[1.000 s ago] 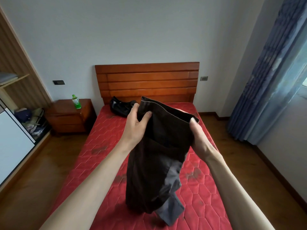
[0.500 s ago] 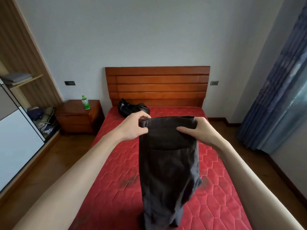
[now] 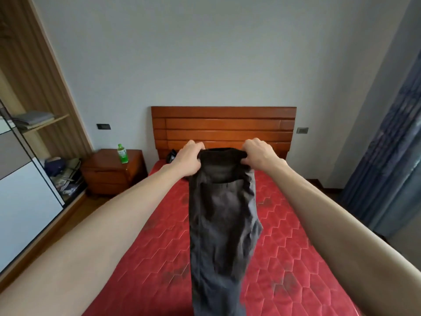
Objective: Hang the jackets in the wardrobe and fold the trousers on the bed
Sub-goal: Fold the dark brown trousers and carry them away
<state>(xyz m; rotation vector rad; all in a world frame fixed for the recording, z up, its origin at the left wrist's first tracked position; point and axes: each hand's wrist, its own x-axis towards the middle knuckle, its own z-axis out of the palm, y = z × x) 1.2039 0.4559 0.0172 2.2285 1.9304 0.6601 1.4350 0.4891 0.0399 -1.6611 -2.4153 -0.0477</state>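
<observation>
Dark grey trousers (image 3: 222,224) hang lengthwise in front of me over the red quilted bed (image 3: 296,247). My left hand (image 3: 188,157) grips the waistband at its left corner and my right hand (image 3: 258,153) grips the right corner, both held out at arm's length. The legs drop straight down and leave the bottom of the view. A dark garment (image 3: 171,155) lies near the headboard, mostly hidden behind my left hand. The open wardrobe (image 3: 29,124) stands at the left.
A wooden nightstand (image 3: 109,172) with a green bottle (image 3: 122,153) sits left of the bed. Folded cloth lies on a wardrobe shelf (image 3: 32,117), with bags on its floor (image 3: 63,176). Blue curtains (image 3: 391,160) hang at the right. Wooden floor runs along both sides of the bed.
Both hands have lifted the trousers higher and farther forward, pulling the waistband flat and level. The trousers now hang straighter and the view has tilted up.
</observation>
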